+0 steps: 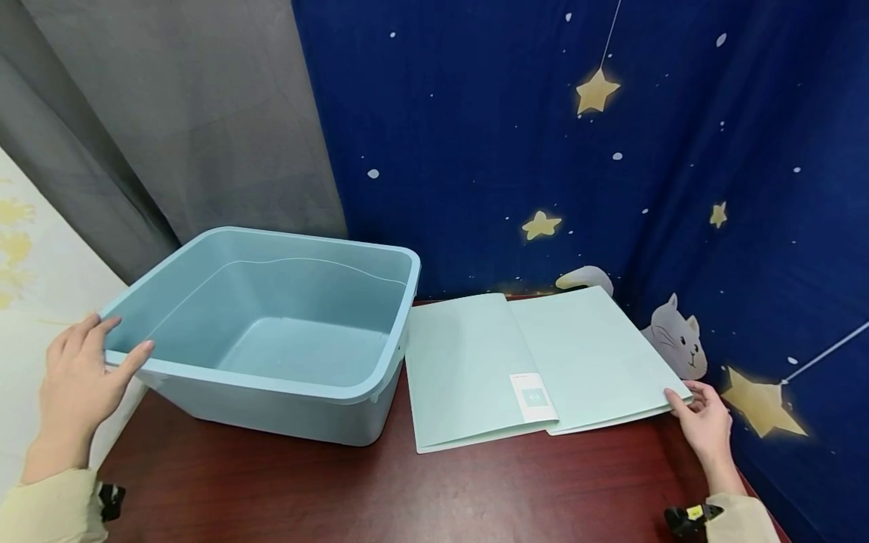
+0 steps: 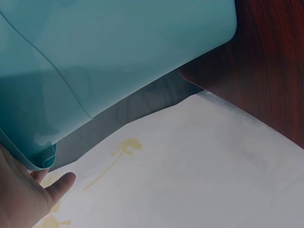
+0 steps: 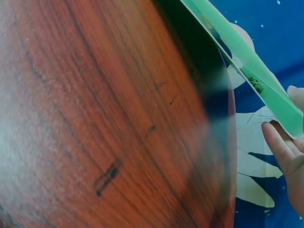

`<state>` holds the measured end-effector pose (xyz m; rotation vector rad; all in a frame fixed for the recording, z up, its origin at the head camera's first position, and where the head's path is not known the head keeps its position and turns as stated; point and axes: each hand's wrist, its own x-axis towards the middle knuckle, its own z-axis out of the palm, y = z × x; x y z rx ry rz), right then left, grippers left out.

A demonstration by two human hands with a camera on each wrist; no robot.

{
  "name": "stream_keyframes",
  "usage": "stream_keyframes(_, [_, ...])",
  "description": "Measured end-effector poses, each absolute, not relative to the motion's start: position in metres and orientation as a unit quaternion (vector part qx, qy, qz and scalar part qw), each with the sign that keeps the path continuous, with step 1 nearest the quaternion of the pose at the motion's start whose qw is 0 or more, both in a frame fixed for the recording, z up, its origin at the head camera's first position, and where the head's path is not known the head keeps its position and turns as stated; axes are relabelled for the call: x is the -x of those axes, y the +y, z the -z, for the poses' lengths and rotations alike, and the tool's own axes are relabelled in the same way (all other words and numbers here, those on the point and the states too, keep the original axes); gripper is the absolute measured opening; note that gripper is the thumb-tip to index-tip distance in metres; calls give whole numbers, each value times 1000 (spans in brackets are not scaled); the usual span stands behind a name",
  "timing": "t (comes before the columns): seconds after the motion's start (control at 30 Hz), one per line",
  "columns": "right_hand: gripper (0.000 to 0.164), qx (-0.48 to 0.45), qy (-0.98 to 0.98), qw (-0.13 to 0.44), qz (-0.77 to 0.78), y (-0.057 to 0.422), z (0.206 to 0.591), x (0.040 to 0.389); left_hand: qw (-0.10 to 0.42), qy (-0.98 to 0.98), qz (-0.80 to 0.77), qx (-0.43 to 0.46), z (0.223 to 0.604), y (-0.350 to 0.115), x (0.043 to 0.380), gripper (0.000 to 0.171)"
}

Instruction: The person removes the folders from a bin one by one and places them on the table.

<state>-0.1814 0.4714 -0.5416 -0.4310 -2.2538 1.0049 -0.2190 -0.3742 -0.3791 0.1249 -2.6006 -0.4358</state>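
At the left stands a large blue plastic tub (image 1: 380, 392), its inside bare. My left hand (image 1: 84, 369) grips the tub's near left corner, with the thumb and fingers spread about the rim. In the left wrist view that hand (image 2: 21, 190) shows at the rim, partly cut off by the frame. To the right of the tub lies a mint-green folder (image 1: 462, 362) in two panels, a white label (image 1: 532, 397) at the lower middle. My right hand (image 1: 706, 422) pinches the right panel's near right corner. In the right wrist view the folder's edge (image 3: 273, 102) stands raised off the table.
The dark red wooden table (image 1: 434, 498) runs beneath everything. Behind it hang a grey curtain (image 1: 190, 98) and a blue starry curtain (image 1: 462, 113), which also closes off the right side. A white patterned sheet (image 1: 41, 256) is at the left.
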Motion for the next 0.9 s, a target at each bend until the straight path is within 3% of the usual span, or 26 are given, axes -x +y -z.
stream_keyframes(0.33, [37,193,-882,287,-320,439,500,165,247,-955,160,-49,380,-374,220,81])
stream_keyframes(0.6, [45,125,-901,293,-295,437,486,168,249,-954,161,-50,382,-375,221,80])
stream_keyframes(0.9, [53,38,-928,260,-265,429,468,175,248,-955,157,-41,381,-377,220,81])
